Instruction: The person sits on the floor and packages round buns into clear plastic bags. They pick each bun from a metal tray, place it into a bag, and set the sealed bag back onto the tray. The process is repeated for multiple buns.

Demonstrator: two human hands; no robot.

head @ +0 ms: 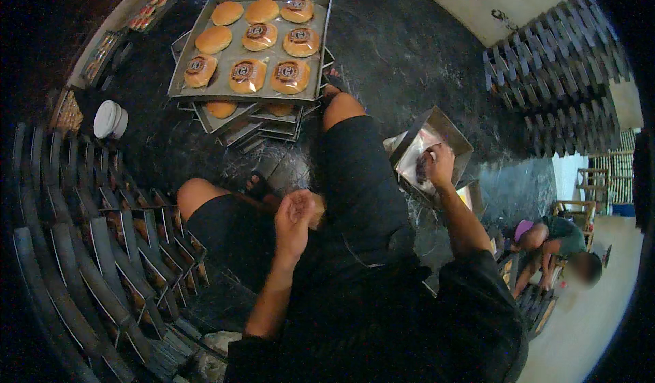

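My left hand (294, 216) is raised over my lap, its fingers curled by a tan, bun-like piece (318, 211) that it partly covers and seems to hold. To the right, my right hand (440, 164) reaches into a square metal tin (457, 137). Its fingertips pinch at a clear plastic bag with a dark print (421, 168), on top of other bags in the tin. Ahead on the left, a metal tray (225, 91) carries several round buns. Some are bare, like the bun (213, 39) at the left; others, like the bun (289, 76) at the front right, sit in printed clear bags.
More trays (240, 130) lie stacked askew under the top one. Tall stacks of dark trays stand at the left (107, 250) and far right (552, 60). A white round container (109, 119) stands on the dark floor. Another person (563, 240) bends over trays at the right.
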